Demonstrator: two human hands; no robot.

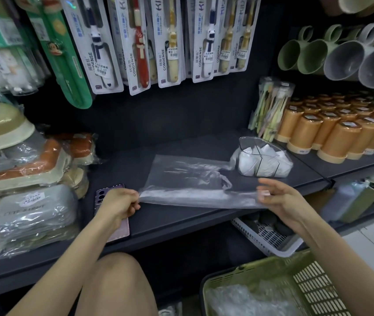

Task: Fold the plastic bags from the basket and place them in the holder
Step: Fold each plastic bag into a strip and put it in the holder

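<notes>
On the dark shelf point(181, 220): a clear plastic bag point(190, 179) is lying flat near the front edge, its near long side doubled over into a band and its handles pointing toward the shelf's right.
Left hand point(120, 204): is pinching the bag's left end between thumb and curled fingers at the shelf's front left, and is lying over a purple phone point(109, 190) on the shelf.
Right hand point(277, 197): is hovering at the shelf's front right, slightly blurred, with its fingers parted and loosely extended and their tips meeting the bag's right end.
Holder point(263, 158): clear, is standing farther back on the shelf's right side, holding folded white bags; the flat bag's handle is reaching its base.
Basket point(250, 283): green, is sitting below the shelf's front right, with crumpled clear bags point(238, 299) inside.
Under the shelf: a white slotted basket point(270, 240) is holding dark items.
Past the shelf's right end: orange cups point(332, 137) are standing in rows.
Above the shelf: carded toothbrushes point(170, 42) are hanging.
</notes>
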